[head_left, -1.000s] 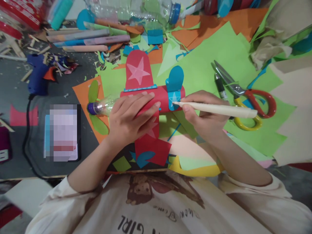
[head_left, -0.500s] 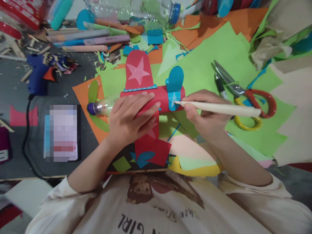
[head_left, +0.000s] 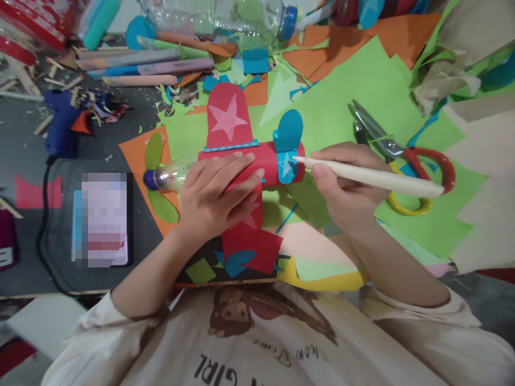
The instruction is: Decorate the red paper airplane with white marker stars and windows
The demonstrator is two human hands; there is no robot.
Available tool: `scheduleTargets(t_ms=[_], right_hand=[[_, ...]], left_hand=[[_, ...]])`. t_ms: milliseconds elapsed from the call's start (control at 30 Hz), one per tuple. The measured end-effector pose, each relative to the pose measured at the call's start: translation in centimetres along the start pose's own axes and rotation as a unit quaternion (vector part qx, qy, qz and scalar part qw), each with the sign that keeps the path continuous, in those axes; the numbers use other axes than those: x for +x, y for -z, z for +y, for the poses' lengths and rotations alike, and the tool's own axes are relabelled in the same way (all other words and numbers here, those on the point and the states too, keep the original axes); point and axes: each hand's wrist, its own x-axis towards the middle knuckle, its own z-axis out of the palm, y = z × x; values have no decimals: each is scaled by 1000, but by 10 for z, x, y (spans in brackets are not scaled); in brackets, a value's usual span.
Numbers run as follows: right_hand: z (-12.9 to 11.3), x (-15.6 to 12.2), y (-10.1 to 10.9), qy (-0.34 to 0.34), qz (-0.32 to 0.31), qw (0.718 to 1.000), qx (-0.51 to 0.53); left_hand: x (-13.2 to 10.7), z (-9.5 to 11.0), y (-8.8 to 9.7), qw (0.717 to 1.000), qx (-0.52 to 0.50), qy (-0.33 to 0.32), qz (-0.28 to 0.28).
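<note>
A toy airplane (head_left: pixel 267 161) made from a plastic bottle wrapped in red paper lies on green paper. Its red wing (head_left: pixel 229 115) bears a pale star, and green propeller blades (head_left: pixel 155 150) sit at the purple cap. My left hand (head_left: pixel 221 190) is closed over the red body, holding it down, fingers curved across the top. In my right hand (head_left: pixel 348 185) is a cream-white marker (head_left: pixel 362 176), pinched like a pen. Its tip is at the upper right of a white star on the blue tail piece (head_left: pixel 286 170); whether it touches the paper I cannot tell.
Scissors (head_left: pixel 389 147) with red and yellow handles lie right of my right hand, over a black pen (head_left: pixel 359 132). A blue glue gun (head_left: pixel 62 120) and a phone (head_left: pixel 105 220) are on the left. Several markers (head_left: pixel 153 65) and a clear bottle (head_left: pixel 241 21) lie at the back.
My right hand and the marker have shifted slightly right and up, the tip moving from the star's middle toward its upper right. The star looks more filled with white. My left hand stays put.
</note>
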Motion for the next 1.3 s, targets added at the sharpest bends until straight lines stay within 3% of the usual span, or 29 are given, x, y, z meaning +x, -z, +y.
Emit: scheduleTargets(t_ms=[133,300,467,933,1133,1300], right_hand=[[-1,1,-2,17,-36,999,-20],[0,1,-3,16,-59,997,-44],[0,2,-1,9,-77,996,-42],[0,0,-4,-3,-46,999,-11],[0,1,-2,-20,-54,998,-32],[0,2,-2,-1,-44,999,-6]], left_hand=[[0,-1,0,1000,-22,6,-9],[-2,-2,-3,999,-28,-19,42],[-1,-1,-5,998,-38,-18,46],[3,1,-3,997,11,-36,71],[-1,-1,-3,999,-29,0,14],[-1,0,-4,999,-29,-13,42]])
